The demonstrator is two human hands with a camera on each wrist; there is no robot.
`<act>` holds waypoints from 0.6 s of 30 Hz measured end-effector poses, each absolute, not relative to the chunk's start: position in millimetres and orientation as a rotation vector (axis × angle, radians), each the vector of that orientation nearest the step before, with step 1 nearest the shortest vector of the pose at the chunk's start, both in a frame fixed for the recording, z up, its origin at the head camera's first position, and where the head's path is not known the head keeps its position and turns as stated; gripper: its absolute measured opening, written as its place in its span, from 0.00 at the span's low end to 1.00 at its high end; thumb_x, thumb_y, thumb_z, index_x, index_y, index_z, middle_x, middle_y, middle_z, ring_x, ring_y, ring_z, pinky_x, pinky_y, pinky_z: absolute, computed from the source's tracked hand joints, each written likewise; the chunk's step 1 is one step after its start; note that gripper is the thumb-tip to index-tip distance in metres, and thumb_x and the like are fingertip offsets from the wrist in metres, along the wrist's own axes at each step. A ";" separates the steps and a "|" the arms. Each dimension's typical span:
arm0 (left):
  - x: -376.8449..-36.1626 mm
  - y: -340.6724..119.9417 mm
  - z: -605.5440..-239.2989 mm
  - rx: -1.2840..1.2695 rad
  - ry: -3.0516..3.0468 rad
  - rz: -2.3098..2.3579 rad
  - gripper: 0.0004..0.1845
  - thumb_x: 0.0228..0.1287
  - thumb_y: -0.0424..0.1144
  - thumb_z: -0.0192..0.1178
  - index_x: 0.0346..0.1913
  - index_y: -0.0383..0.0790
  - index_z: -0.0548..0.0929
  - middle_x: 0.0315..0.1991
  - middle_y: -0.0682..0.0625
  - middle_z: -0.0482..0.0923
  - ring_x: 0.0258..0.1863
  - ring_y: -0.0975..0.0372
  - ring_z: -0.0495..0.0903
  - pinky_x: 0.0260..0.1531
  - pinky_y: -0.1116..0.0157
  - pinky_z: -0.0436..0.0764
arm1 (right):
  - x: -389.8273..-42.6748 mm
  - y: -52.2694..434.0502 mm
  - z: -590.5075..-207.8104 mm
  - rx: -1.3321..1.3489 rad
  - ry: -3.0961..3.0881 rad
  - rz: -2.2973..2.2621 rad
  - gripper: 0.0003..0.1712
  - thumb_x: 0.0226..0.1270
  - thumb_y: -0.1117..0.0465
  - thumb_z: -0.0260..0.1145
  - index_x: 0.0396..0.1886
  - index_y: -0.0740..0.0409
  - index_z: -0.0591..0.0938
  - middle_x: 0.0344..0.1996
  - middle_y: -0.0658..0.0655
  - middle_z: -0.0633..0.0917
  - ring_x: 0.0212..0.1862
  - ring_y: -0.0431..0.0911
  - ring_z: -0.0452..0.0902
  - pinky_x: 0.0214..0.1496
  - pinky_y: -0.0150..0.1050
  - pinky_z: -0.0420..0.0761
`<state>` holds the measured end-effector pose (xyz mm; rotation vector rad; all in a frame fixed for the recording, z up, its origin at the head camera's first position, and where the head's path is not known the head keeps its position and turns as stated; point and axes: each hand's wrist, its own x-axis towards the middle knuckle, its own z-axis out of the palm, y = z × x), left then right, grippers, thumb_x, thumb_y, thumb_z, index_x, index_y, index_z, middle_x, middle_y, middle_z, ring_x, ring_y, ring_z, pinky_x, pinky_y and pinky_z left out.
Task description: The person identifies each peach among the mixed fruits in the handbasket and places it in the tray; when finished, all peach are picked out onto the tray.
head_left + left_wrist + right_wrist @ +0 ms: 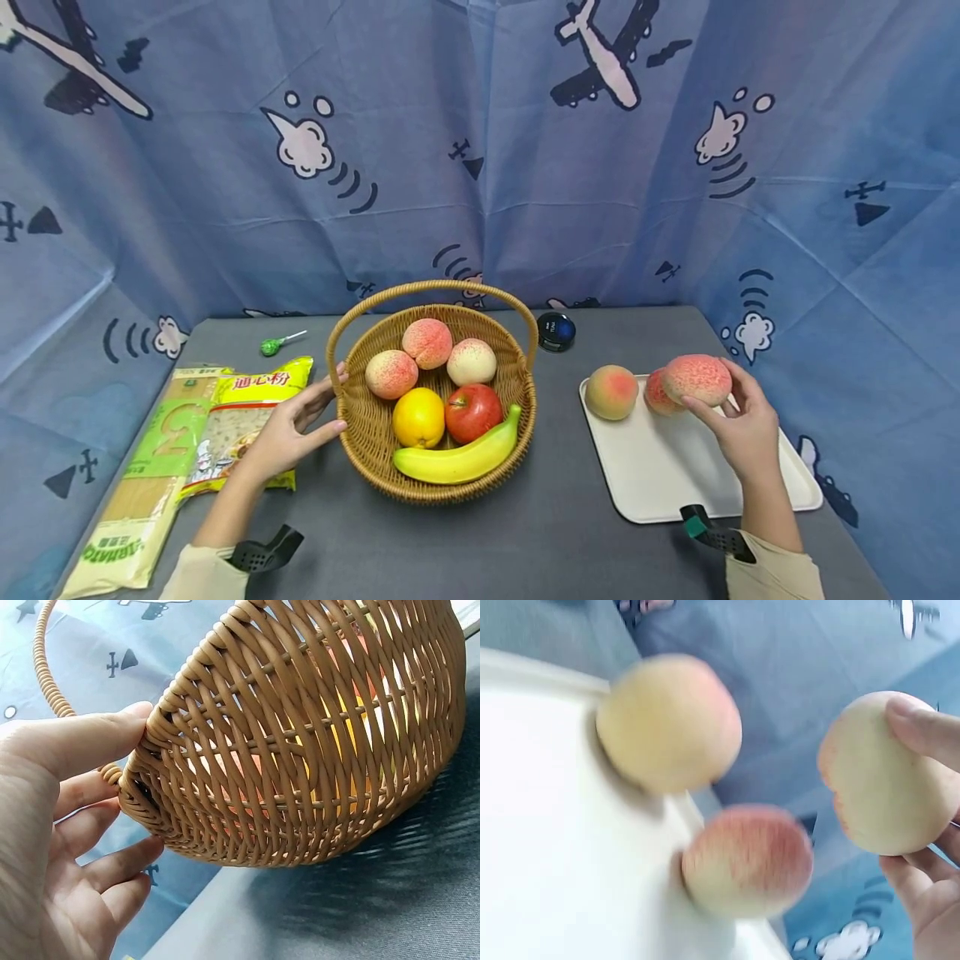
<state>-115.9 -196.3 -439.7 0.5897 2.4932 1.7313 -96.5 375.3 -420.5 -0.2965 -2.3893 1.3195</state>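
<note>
A wicker basket (438,493) with an arched handle stands mid-table. Inside it lie three peaches (427,343), an orange (418,417), a red apple (473,413) and a banana (461,460). My left hand (288,431) holds the basket's left side, thumb (124,729) at the rim and fingertips against the weave close to the handle's base. At the right, my right hand (745,421) grips a pink-speckled peach (697,380) between thumb and fingers, above the white tray (675,479). Two more peaches, one yellowish (669,724) and one redder (748,861), rest at the tray's back edge.
Left of the basket lie a yellow bag of pasta (240,425) and a long green noodle pack (153,467). Behind them is a green lollipop (272,346). A round dark tin (556,332) sits behind the basket's right side. Blue printed cloth (420,167) hangs around the table.
</note>
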 end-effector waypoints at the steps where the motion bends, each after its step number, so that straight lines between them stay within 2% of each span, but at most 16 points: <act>1: -115.8 -196.2 -439.7 0.583 2.497 1.727 0.34 0.62 0.33 0.62 0.70 0.33 0.62 0.69 0.37 0.62 0.61 0.82 0.63 0.59 0.84 0.64 | -98.1 381.1 -421.8 -0.355 -2.378 1.327 0.44 0.55 0.65 0.72 0.71 0.53 0.63 0.65 0.54 0.69 0.64 0.34 0.63 0.60 0.16 0.67; 6: -117.6 -196.5 -441.1 0.620 2.486 1.726 0.34 0.63 0.33 0.62 0.71 0.36 0.61 0.71 0.40 0.60 0.63 0.80 0.62 0.61 0.82 0.63 | -106.3 410.3 -429.9 -0.639 -2.325 1.388 0.44 0.58 0.60 0.71 0.72 0.49 0.61 0.69 0.53 0.64 0.70 0.37 0.58 0.64 0.19 0.64; 11: -118.4 -197.0 -442.4 0.608 2.485 1.721 0.34 0.63 0.33 0.62 0.71 0.37 0.61 0.71 0.41 0.60 0.63 0.80 0.62 0.61 0.82 0.63 | -114.9 436.5 -441.0 -0.892 -2.266 1.472 0.47 0.58 0.52 0.70 0.74 0.41 0.57 0.74 0.48 0.57 0.74 0.39 0.49 0.74 0.32 0.56; 15: -118.7 -197.1 -441.2 0.582 2.504 1.704 0.34 0.63 0.34 0.62 0.70 0.36 0.62 0.69 0.39 0.62 0.61 0.81 0.63 0.60 0.83 0.64 | -121.2 453.1 -453.3 -0.992 -2.299 1.482 0.50 0.58 0.46 0.68 0.75 0.43 0.52 0.75 0.50 0.52 0.76 0.44 0.44 0.77 0.41 0.52; 18: -119.2 -196.9 -440.3 0.577 2.510 1.704 0.33 0.63 0.34 0.62 0.70 0.36 0.63 0.69 0.39 0.63 0.61 0.81 0.63 0.60 0.83 0.64 | -125.9 462.3 -462.8 -1.027 -2.353 1.455 0.52 0.60 0.44 0.66 0.76 0.48 0.49 0.76 0.55 0.50 0.76 0.48 0.43 0.77 0.43 0.52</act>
